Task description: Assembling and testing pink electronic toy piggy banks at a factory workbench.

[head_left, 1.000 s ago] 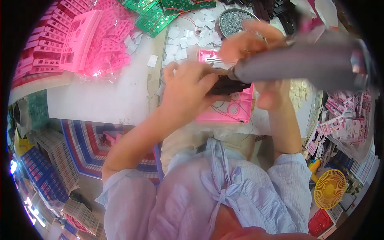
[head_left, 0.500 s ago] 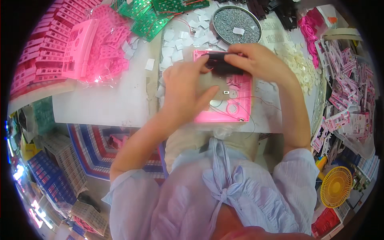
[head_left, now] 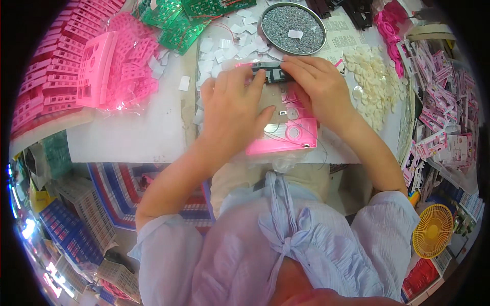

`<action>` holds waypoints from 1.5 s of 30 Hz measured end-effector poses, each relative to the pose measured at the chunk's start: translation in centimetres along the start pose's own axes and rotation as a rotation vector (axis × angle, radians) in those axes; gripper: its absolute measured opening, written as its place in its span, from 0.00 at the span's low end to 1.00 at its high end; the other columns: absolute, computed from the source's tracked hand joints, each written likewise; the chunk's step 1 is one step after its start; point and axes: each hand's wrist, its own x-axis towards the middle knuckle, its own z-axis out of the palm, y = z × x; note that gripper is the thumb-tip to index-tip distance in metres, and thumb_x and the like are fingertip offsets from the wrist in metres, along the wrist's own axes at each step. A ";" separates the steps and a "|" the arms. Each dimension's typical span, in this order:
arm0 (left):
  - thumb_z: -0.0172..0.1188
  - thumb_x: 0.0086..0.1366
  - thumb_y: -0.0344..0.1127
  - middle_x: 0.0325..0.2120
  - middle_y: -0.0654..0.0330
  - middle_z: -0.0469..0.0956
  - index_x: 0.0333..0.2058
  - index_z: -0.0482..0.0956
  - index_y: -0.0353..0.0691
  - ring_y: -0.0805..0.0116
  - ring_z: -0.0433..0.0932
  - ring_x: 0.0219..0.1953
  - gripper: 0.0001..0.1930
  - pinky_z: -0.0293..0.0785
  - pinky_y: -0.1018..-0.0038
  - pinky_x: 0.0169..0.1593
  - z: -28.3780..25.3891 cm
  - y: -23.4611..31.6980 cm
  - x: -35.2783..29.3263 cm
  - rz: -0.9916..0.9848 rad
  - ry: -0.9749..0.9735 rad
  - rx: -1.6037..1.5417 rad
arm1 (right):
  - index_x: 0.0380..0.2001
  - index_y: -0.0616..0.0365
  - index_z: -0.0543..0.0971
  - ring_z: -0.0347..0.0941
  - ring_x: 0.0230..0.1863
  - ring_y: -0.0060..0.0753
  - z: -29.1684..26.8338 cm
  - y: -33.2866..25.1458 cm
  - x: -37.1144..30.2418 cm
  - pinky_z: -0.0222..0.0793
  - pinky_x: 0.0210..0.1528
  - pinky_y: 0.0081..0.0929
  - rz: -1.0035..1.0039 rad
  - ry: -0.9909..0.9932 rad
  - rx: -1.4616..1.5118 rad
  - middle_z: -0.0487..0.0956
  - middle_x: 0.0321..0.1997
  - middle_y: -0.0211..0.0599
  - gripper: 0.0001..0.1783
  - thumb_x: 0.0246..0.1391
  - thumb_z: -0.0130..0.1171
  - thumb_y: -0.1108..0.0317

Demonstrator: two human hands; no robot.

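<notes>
A pink plastic housing [head_left: 279,147], open side up, lies before me near the table's front edge, with thin wires and a round grille in its near part. Across its far end is a black rectangular plastic part [head_left: 276,75] with recessed compartments. My left hand [head_left: 230,104] presses its fingertips on the part's left end, thumb stretched out over the housing. My right hand [head_left: 321,91] has its fingers closed about the right end. Under my fingers, the ends of the part are partly hidden. Wires hang over the housing's right edge.
A round tin of small screws [head_left: 293,30] stands beyond the housing, amid white paper slips [head_left: 219,51]. Green circuit boards [head_left: 178,30] and pink housings [head_left: 97,69] lie left. Cream-coloured discs [head_left: 370,81] and printed pink-and-white pieces [head_left: 439,109] are right. A yellow basket [head_left: 433,231] sits lower right.
The black part has turned from a dark, blurred face to show its compartments, and it now lies flatter at the housing's far end. My right hand has come lower along its right side.
</notes>
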 end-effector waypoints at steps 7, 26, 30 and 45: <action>0.65 0.58 0.42 0.29 0.59 0.82 0.30 0.86 0.44 0.57 0.81 0.39 0.09 0.71 0.54 0.45 3.8 -5.4 12.9 0.114 0.057 -0.041 | 0.48 0.58 0.80 0.78 0.49 0.47 -0.2 1.4 0.1 0.76 0.49 0.41 0.087 -0.021 0.258 0.83 0.50 0.39 0.23 0.44 0.68 0.72; 0.62 0.60 0.52 0.24 0.61 0.83 0.27 0.84 0.47 0.58 0.82 0.32 0.16 0.65 0.55 0.41 7.2 -6.2 16.4 0.211 0.147 0.249 | 0.57 0.64 0.67 0.77 0.35 0.33 -10.1 -2.0 9.3 0.73 0.42 0.32 0.075 0.188 1.431 0.78 0.29 0.41 0.34 0.52 0.69 0.62; 0.62 0.62 0.53 0.26 0.64 0.81 0.24 0.80 0.46 0.59 0.80 0.35 0.17 0.64 0.55 0.45 1.5 -4.2 10.5 0.247 0.137 0.048 | 0.58 0.64 0.67 0.77 0.35 0.33 -8.6 -3.7 9.4 0.73 0.40 0.31 0.401 0.753 1.314 0.78 0.30 0.40 0.34 0.51 0.69 0.61; 0.74 0.50 0.34 0.24 0.69 0.80 0.29 0.82 0.46 0.69 0.76 0.28 0.09 0.62 0.63 0.50 1.3 0.3 3.2 0.288 0.241 -0.342 | 0.57 0.52 0.66 0.61 0.21 0.21 -6.0 -3.0 4.0 0.62 0.28 0.28 -0.131 0.302 1.536 0.65 0.23 0.24 0.18 0.66 0.48 0.64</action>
